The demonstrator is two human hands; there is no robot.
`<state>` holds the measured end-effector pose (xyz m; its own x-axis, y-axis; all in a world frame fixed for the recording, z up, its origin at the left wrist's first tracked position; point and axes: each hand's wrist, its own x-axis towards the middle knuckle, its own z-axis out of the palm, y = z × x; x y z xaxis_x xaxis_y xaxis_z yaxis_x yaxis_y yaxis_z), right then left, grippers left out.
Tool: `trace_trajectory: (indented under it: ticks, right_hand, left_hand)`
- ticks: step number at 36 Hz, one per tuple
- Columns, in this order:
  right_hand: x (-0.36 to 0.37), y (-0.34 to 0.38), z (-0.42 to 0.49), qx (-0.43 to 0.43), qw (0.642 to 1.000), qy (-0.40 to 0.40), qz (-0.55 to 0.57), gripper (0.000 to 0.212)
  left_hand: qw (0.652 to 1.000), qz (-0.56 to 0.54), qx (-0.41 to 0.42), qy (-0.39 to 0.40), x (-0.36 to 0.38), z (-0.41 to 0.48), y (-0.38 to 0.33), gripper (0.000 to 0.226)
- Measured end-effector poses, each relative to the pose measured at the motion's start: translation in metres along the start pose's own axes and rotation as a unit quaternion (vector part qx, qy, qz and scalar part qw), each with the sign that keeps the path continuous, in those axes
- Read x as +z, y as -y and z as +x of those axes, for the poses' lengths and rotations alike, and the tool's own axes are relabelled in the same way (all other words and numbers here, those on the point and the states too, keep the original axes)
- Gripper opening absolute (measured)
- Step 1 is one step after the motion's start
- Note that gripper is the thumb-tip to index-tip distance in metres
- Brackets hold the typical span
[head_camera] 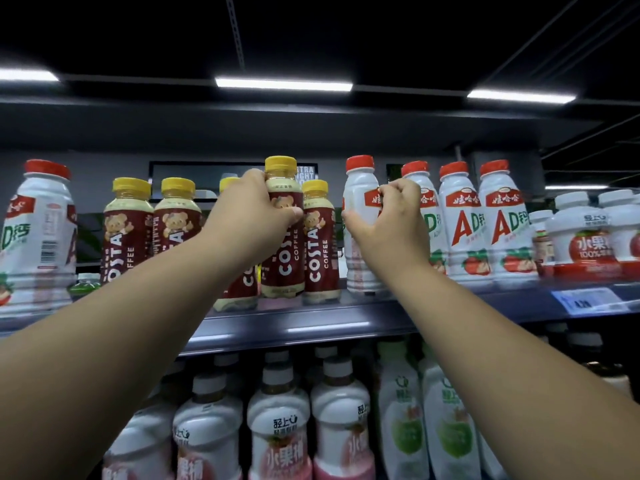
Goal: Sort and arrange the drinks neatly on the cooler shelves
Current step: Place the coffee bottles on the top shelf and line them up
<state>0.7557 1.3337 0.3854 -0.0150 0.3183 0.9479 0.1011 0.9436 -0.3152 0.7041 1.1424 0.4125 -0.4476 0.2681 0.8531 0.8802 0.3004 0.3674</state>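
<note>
On the upper shelf, my left hand grips a yellow-capped Costa coffee bottle by its shoulder; it stands higher than the Costa bottles beside it. Other Costa bottles stand to its left and one to its right. My right hand is closed around a white red-capped AD milk bottle at the left end of a row of the same bottles.
One more AD bottle stands at the shelf's far left. Small white fruit-drink bottles fill the far right, above a blue price tag. The lower shelf holds pink-labelled and green-labelled bottles.
</note>
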Motion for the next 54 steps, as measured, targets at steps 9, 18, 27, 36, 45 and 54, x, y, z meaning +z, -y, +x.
trace_trajectory:
  ticks: [9,18,27,36,45,54]
  right_hand:
    - [0.003,0.004,-0.006,-0.017,1.0,0.019,-0.01,0.07]
    - [0.001,0.002,-0.026,-0.01,0.997,0.071,-0.038,0.085]
    - [-0.007,-0.009,-0.048,-0.005,0.993,0.104,-0.052,0.094]
    - [-0.011,-0.01,-0.051,-0.007,0.992,0.117,-0.04,0.085]
    - [-0.016,-0.017,-0.059,0.013,0.989,0.142,-0.04,0.087]
    - [-0.017,-0.016,-0.064,0.014,0.992,0.123,-0.037,0.082]
  left_hand:
    - [0.997,0.072,-0.003,-0.007,0.017,0.008,-0.006,0.046]
    - [0.991,0.122,0.03,-0.037,0.037,0.001,0.002,0.074]
    - [0.991,0.105,0.062,-0.063,0.053,-0.016,0.013,0.078]
    - [0.987,0.113,0.09,-0.066,0.066,-0.044,0.034,0.084]
    - [0.97,0.194,0.083,-0.123,0.065,-0.047,0.042,0.083]
    - [0.957,0.247,0.111,-0.099,0.072,-0.049,0.044,0.073]
